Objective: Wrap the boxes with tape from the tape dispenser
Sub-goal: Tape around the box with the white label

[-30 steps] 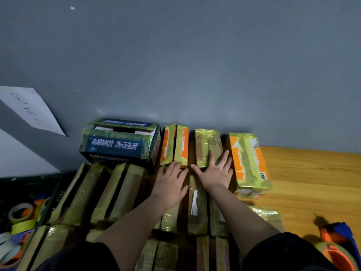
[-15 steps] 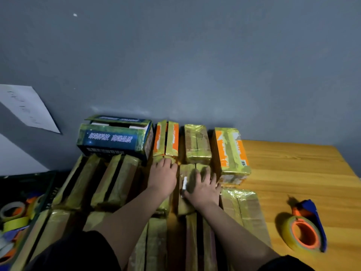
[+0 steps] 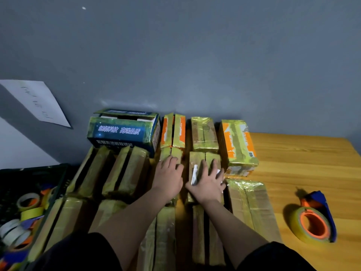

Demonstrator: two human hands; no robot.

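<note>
We judge the wrapping nearly done: the boxes (image 3: 125, 169) we can see already wear yellow tape. Our left hand (image 3: 168, 178) and right hand (image 3: 207, 182) lie flat on two, gripping nothing; the tape dispenser (image 3: 312, 220) sits idle on the table (image 3: 304, 153), well apart.

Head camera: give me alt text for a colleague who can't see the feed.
Both hands lie flat on tape-wrapped boxes packed together against a grey wall: the left hand on one box, the right hand on the brown box beside it. The tape dispenser sits untouched on the wooden table to the right.
</note>
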